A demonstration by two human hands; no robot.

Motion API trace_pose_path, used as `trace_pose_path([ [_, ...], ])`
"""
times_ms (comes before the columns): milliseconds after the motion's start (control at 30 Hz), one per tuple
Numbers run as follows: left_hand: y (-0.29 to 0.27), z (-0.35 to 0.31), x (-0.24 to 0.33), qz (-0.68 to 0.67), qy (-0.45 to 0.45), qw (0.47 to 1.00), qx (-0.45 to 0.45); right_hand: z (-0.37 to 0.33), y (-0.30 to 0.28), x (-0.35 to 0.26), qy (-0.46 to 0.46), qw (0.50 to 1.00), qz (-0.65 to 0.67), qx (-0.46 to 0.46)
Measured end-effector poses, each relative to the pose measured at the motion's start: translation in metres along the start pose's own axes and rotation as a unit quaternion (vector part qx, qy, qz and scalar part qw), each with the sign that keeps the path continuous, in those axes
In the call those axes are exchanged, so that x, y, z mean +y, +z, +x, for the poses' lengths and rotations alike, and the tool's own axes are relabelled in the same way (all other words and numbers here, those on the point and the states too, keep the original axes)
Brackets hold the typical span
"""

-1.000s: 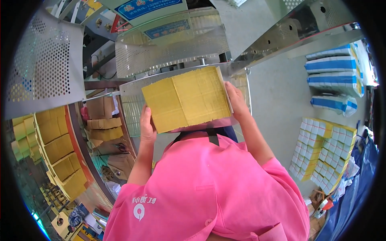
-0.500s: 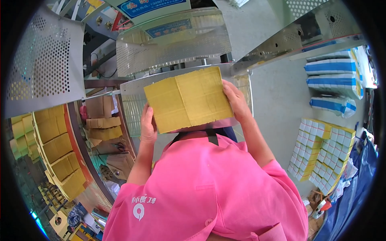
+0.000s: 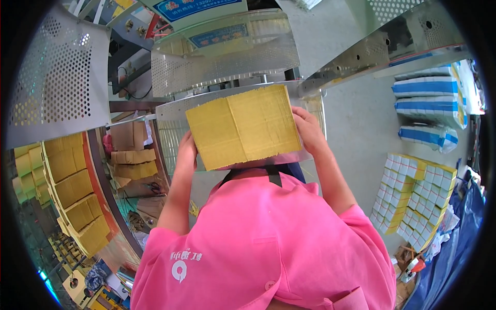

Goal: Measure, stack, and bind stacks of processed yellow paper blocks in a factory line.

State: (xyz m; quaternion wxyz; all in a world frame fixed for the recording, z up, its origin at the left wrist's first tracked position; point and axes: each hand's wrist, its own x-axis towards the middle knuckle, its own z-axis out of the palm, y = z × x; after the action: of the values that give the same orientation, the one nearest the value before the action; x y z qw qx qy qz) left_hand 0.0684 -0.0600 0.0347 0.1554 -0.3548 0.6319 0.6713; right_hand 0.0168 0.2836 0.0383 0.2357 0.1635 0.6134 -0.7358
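Note:
A yellow rectangular slab of rough paper or card [image 3: 245, 126], ragged-edged and with a crease down its middle, lies tilted slightly in front of my chest. My left hand [image 3: 187, 152] grips its left side near the lower corner, with the fingers partly hidden behind it. On the other side my right hand [image 3: 310, 132] holds the right edge, its fingertips also tucked out of sight. Beneath and beyond the slab shows the metal plate of a machine [image 3: 173, 111]. How thick the slab is, I cannot tell.
A clear perforated guard [image 3: 225, 54] stands just beyond the slab. A perforated metal panel [image 3: 57, 77] is at far left, a metal beam [image 3: 382, 49] at upper right. Yellow stacks [image 3: 70, 178] fill the left side; white bundles [image 3: 416, 196] and blue-striped packs [image 3: 426, 103] lie right.
Both hands have shifted their hold: the thumbs that showed along the slab's sides are now mostly out of sight. My left hand is slightly further left; the slab has hardly moved.

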Motion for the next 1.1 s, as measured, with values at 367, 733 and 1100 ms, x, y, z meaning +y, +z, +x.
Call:
trace_pose_path([
  [367,0.013,0.013,-0.013,-0.018,0.149,0.989,-0.022,0.011,-0.001,-0.016,-0.135,0.98,-0.145,-0.018],
  [733,0.052,0.033,-0.016,0.12,0.338,0.933,0.02,0.015,-0.005,-0.01,-0.239,0.95,-0.111,0.168],
  [1100,0.08,0.027,0.007,-0.058,0.308,0.949,-0.041,-0.068,0.03,-0.111,-0.472,0.777,-0.384,0.16],
])
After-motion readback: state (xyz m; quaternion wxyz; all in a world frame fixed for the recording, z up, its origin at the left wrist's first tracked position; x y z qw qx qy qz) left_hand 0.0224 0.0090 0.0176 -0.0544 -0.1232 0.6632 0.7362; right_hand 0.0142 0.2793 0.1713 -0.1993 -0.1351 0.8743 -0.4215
